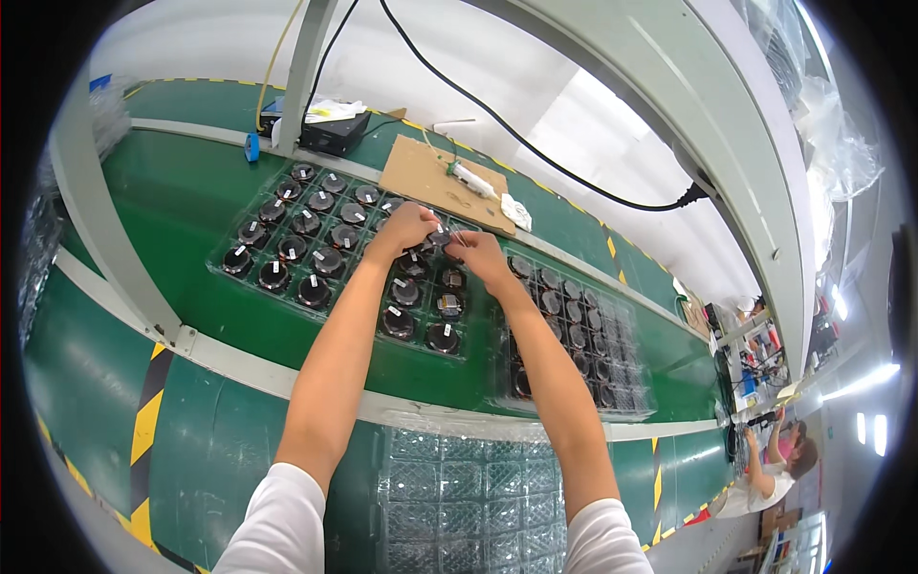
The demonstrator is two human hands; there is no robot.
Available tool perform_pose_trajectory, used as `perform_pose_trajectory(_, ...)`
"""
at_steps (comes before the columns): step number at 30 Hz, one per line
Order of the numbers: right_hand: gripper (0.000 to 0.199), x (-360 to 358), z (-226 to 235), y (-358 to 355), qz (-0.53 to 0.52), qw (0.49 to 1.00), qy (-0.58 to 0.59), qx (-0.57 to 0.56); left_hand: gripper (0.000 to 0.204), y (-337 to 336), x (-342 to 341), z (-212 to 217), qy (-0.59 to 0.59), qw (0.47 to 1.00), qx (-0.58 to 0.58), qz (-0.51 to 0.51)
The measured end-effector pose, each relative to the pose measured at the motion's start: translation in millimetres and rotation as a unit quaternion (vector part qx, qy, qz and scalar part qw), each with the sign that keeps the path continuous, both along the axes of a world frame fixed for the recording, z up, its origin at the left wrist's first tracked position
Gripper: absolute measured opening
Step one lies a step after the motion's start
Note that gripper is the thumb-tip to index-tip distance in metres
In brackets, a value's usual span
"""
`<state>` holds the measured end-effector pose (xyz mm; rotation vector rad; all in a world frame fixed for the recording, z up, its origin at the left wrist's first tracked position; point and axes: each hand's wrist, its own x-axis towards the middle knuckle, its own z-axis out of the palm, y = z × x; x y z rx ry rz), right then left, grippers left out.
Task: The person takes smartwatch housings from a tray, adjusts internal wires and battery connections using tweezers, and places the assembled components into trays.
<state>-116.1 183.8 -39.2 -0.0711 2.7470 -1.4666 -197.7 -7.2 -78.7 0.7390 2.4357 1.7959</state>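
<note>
Your left hand (pixel 408 225) and right hand (pixel 478 254) hold a round black part (pixel 439 236) over the left tray (pixel 290 296)'s far right corner; green table (pixel 239 327) borders its near edge, another tray (pixel 626 368) its right

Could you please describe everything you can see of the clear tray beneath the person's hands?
The tray looks like thin, shiny, transparent plastic, moulded into rows of pockets. Many pockets hold black round parts, several with a small white label on top. It lies flat on the green bench, left of a similar tray. The left hand and right hand are above its far right portion, at one round part; whether they touch the tray itself is unclear. The forearms hide some pockets.
</note>
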Motion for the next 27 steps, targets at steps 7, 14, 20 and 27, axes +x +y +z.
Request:
perform_pose_trajectory(7,0.017,9,8,-7,-0.01,0.999,0.045,0.019,0.046,5,8,11,0.007,0.997,-0.05,-0.052)
perform_pose_trajectory(14,0.021,12,5,0,0.013,0.997,0.072,0.0,0.046,3,11,15,0.01,0.996,-0.06,-0.061)
perform_pose_trajectory(20,0.02,-2,-2,25,-0.103,0.977,0.134,0.126,0.04,10,8,14,0.037,0.993,-0.108,-0.016)
perform_pose_trajectory(27,0.03,-22,-12,15,-0.179,0.918,0.149,0.32,0.038,12,6,0,0.105,0.988,-0.113,0.023)
